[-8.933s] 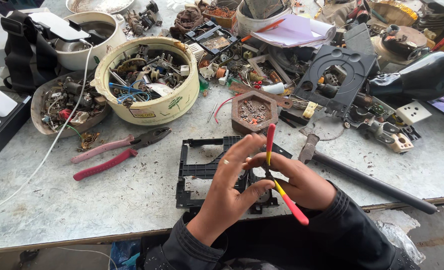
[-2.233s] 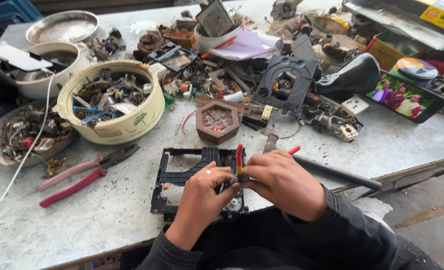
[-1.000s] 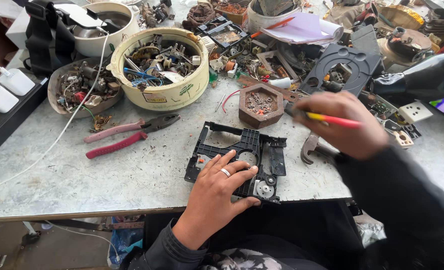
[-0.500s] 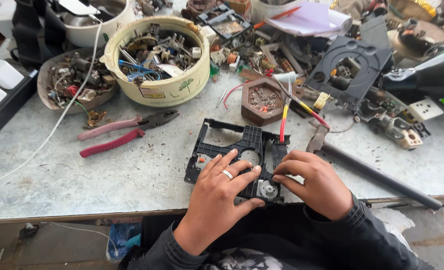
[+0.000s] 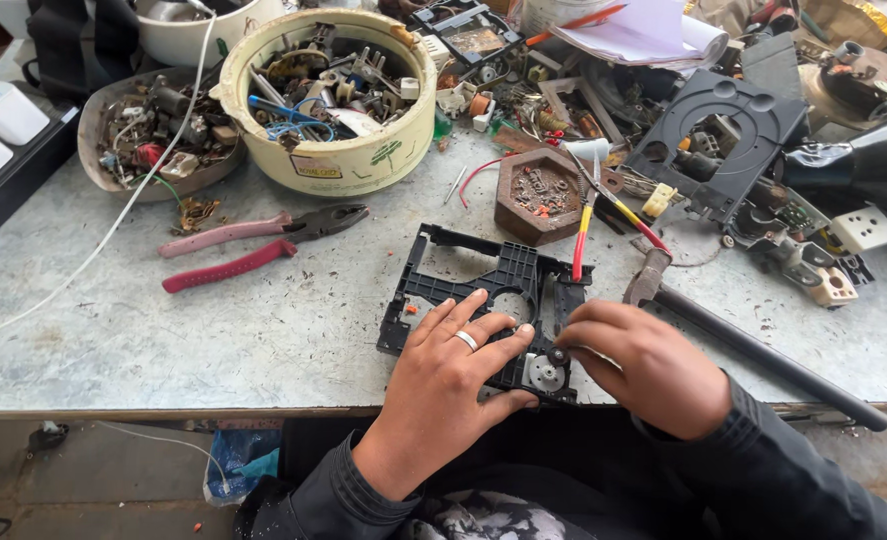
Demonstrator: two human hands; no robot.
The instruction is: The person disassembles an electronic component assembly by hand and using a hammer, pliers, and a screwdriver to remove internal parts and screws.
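1. My left hand lies flat, fingers spread wide, on the black frame at the table's near edge.
2. My right hand pinches a small black part at the frame's near right corner, beside a white gear.
3. Just beyond, a red-and-yellow screwdriver leans against a hexagonal tray.
4. Pliers lie left; a parts-filled bowl stands farther back.
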